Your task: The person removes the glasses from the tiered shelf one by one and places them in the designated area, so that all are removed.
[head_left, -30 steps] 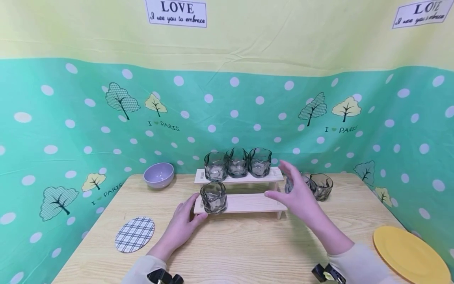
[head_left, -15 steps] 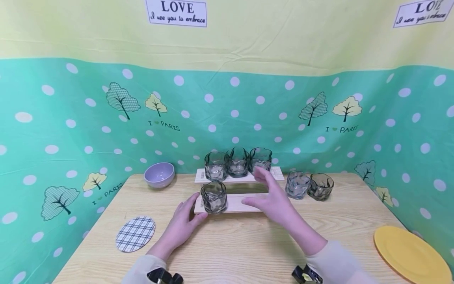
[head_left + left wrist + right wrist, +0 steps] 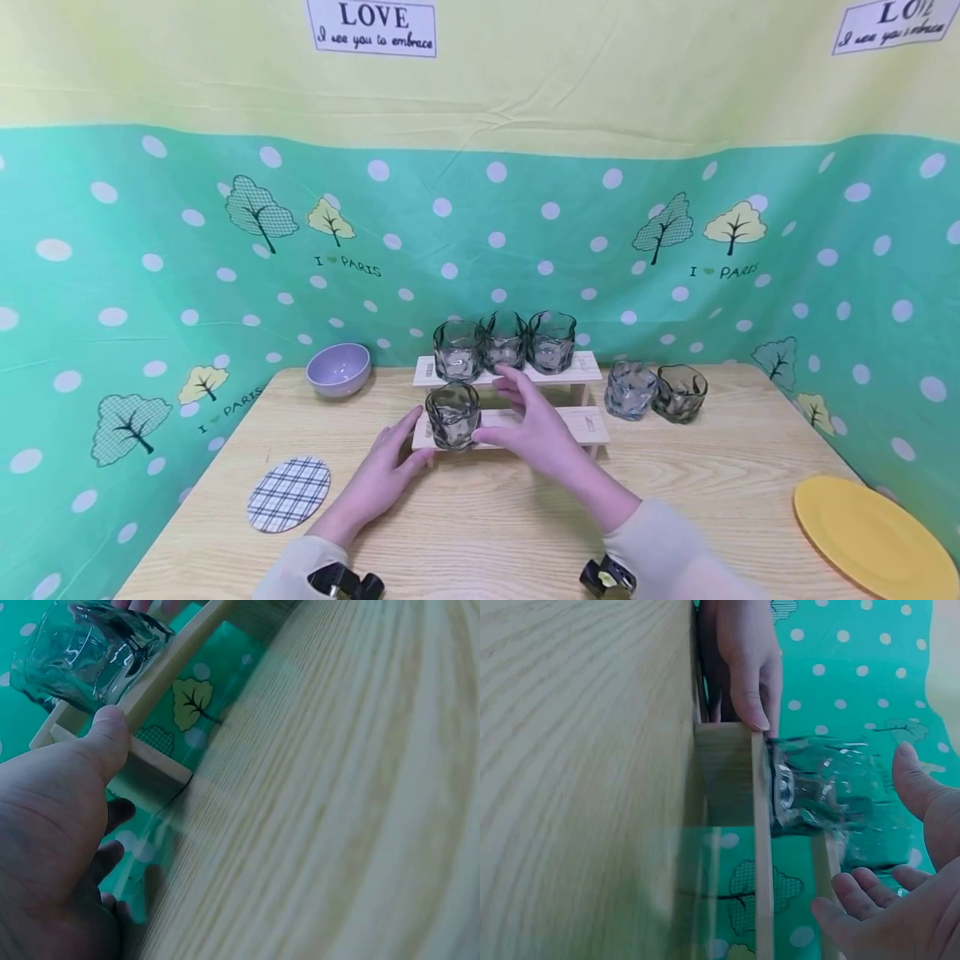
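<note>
A two-step wooden shelf (image 3: pixel 566 423) stands at the far side of the table. My left hand (image 3: pixel 381 477) grips the left end of its lower step; in the left wrist view the thumb (image 3: pixel 111 733) presses on the edge and the other fingers are behind the end. One smoky glass tumbler (image 3: pixel 452 419) stands upright on that step, at its left end. My right hand (image 3: pixel 534 429) is just right of this tumbler, thumb and fingers spread apart; in the right wrist view the palm (image 3: pixel 922 915) faces the glass with a gap. Three similar tumblers (image 3: pixel 551 343) fill the upper step.
Two more tumblers (image 3: pixel 679 395) stand on the table right of the shelf. A purple bowl (image 3: pixel 339 372) is at the back left, a checked round coaster (image 3: pixel 288 495) at the left, a yellow plate (image 3: pixel 873 533) at the right edge. A patterned cloth hangs behind.
My right hand has moved left along the front of the shelf, from its right end to beside the tumbler on the lower step. The left hand has stayed at the shelf's left end.
</note>
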### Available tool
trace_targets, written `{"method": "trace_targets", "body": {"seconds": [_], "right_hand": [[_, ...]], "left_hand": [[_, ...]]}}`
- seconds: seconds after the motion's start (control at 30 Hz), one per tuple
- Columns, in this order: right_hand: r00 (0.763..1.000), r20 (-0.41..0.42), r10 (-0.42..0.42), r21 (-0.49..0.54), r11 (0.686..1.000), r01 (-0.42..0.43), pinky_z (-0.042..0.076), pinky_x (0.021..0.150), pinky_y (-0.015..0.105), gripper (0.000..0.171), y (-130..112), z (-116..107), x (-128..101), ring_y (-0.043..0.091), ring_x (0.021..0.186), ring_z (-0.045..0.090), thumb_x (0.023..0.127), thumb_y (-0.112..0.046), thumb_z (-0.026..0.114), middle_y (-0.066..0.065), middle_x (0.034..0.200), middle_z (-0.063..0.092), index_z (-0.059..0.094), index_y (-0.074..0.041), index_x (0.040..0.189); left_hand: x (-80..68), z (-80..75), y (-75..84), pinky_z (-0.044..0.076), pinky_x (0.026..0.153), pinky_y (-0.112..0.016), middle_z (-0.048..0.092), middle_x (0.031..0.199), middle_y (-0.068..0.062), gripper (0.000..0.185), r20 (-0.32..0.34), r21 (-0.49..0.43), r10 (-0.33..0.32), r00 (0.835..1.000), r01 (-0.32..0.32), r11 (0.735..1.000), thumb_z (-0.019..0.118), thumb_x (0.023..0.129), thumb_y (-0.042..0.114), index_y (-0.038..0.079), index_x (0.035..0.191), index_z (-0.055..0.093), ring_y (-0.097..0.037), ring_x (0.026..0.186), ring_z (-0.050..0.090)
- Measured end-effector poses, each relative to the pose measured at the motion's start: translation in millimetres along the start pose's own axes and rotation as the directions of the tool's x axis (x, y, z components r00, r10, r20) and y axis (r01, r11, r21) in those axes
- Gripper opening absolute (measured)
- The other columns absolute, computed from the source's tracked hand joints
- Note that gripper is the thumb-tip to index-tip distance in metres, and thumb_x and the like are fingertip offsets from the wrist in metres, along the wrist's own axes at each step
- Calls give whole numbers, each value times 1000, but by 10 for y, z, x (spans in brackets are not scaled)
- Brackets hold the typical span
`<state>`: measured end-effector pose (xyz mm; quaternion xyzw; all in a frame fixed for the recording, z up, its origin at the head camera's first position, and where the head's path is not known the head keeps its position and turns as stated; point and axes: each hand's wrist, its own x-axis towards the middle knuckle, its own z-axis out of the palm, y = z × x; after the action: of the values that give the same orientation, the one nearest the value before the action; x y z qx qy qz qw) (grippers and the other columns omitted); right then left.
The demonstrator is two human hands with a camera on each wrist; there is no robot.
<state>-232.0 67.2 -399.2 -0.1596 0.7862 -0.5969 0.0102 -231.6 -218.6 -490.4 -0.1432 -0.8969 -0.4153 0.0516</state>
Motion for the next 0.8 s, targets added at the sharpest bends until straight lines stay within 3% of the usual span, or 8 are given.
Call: {"method": "trace_targets", "body": {"seconds": [0.27,0.53,0.8], "right_hand": [[999,38,-27,17,1000,26,39,129,48,105,122,180,80,34,149,53,84,-17,99,14,158,56,39,-11,170],[997,60,-51,60,997,47,38,129,51,105,252,303,128,40,151,50,86,-18,98,21,161,52,36,-9,170],[998,46,-47,91,995,43,35,131,44,103,291,377,164,35,154,47,85,-17,99,16,165,49,39,-13,169]], "left_hand": [[-2,-6,9,7,137,-60,38,176,-13,76,1,16,14,1000,-14,1000,69,112,34,12,175,33,-35,163,32],[-3,0,15,7,137,-61,37,176,-13,77,6,11,-6,1000,6,1000,69,111,35,12,175,33,-40,164,30],[-3,-2,28,8,136,-62,37,176,-13,76,7,13,-19,1000,19,1000,69,111,33,13,175,32,-42,164,28]]}}
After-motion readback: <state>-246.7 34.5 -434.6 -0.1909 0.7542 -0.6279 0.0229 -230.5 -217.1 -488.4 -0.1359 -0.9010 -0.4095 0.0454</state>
